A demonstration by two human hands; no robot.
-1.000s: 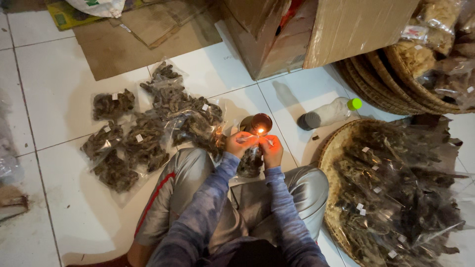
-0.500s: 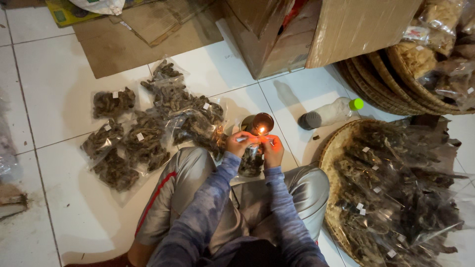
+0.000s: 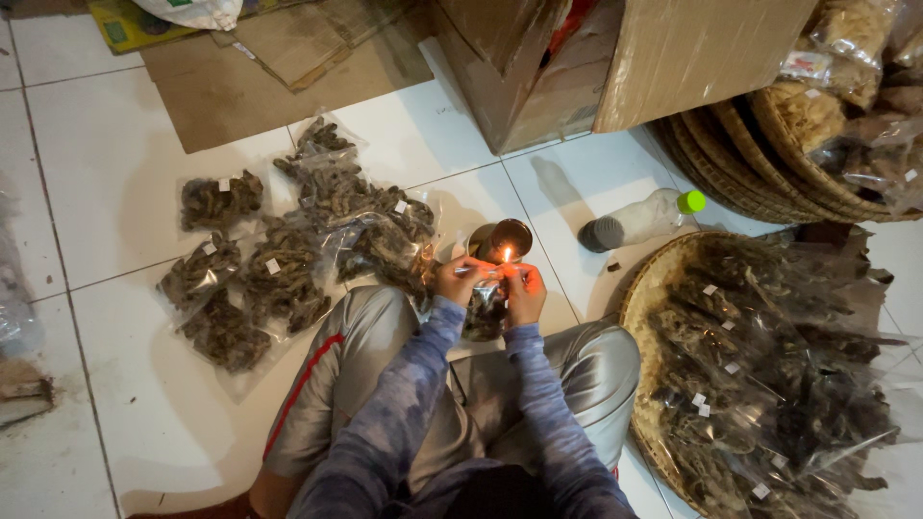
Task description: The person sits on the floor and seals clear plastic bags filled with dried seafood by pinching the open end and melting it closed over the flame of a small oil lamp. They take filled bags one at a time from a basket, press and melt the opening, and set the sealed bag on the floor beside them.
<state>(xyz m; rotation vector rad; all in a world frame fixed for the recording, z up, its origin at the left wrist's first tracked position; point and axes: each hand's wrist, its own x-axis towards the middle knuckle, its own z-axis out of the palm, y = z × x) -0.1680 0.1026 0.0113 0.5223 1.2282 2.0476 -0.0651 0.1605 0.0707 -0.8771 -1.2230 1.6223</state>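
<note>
In the head view the person sits cross-legged on the white tiled floor [image 3: 115, 192], both arms in mottled blue sleeves reaching forward over grey trousers. The left hand [image 3: 460, 280] and the right hand [image 3: 524, 288] meet just in front of the knees, each with its fingers pressed together in a pinch on the top edge of a small clear plastic packet [image 3: 484, 309] of dark dried pieces. The packet hangs down below the fingertips, between the two hands, its mouth stretched across from one pinch to the other. A small flame [image 3: 507, 255] burns right at that stretched edge, just above the fingers, rising from a round dark metal tin [image 3: 505, 240] that stands on the floor touching-close beyond the hands.

To the person's left, a loose pile of filled packets [image 3: 288, 250] lies spread on the tiles. To the right, a shallow woven basket [image 3: 642, 317] holds many more such packets. A plastic bottle with a green cap [image 3: 642, 219] lies on its side beyond the basket, near a cardboard box [image 3: 692, 58].
</note>
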